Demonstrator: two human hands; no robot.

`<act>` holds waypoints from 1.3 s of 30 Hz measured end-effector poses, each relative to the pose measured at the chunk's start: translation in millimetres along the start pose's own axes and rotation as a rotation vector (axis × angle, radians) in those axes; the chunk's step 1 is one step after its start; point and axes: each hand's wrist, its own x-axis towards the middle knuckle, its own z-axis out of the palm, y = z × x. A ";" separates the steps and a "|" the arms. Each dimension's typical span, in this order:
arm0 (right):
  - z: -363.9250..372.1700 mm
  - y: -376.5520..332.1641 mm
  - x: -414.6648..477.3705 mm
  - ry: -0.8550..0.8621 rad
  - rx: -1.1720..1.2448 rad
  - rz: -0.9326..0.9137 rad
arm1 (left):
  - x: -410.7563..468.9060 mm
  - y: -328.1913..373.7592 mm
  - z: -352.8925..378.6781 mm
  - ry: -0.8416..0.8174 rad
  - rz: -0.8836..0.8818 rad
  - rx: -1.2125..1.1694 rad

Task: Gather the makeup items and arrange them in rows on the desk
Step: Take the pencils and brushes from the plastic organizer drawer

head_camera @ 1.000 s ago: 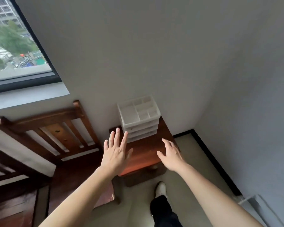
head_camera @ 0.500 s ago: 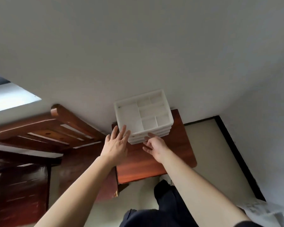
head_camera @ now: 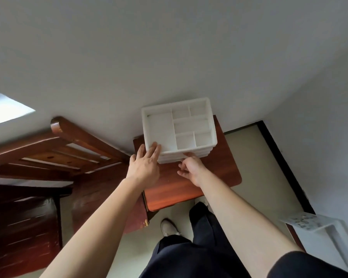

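A white plastic organizer (head_camera: pixel 161 127) with drawers below and empty top compartments stands at the back of a small reddish wooden table (head_camera: pixel 189 185), against the wall. My left hand (head_camera: pixel 144 167) lies flat, fingers spread, touching the organizer's front left corner. My right hand (head_camera: pixel 191 169) reaches its fingertips to the front of the drawers; whether it grips a drawer is hidden. No makeup items show.
A dark wooden bed headboard (head_camera: pixel 68 145) and frame fill the left. A white wall rises behind the table, another on the right with a black skirting (head_camera: pixel 285 167). A white object (head_camera: pixel 317 223) sits at the lower right. My legs and shoe (head_camera: pixel 169 227) stand below the table.
The view has closed in on the organizer. My left hand moved forward onto its front left corner, and my right hand rose to the drawer fronts.
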 end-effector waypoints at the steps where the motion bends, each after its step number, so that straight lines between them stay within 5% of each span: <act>1: -0.6 0.7 -0.8 -0.003 0.017 -0.006 | 0.3 -0.3 0.8 0.001 -0.002 -0.007; 8: 12.3 4.9 0.5 -0.034 0.282 -0.014 | 9.1 5.2 -2.9 0.034 -0.052 0.012; 14: -8.9 19.7 -5.8 -0.020 0.009 -0.089 | 25.3 7.0 -4.1 0.157 -0.078 0.115; 20: -28.9 53.5 -19.0 -0.028 0.052 -0.056 | 25.2 7.4 -0.8 0.233 -0.068 0.144; 39: -29.7 2.9 6.5 0.032 -0.005 -0.082 | 28.8 17.9 5.6 0.293 -0.123 0.138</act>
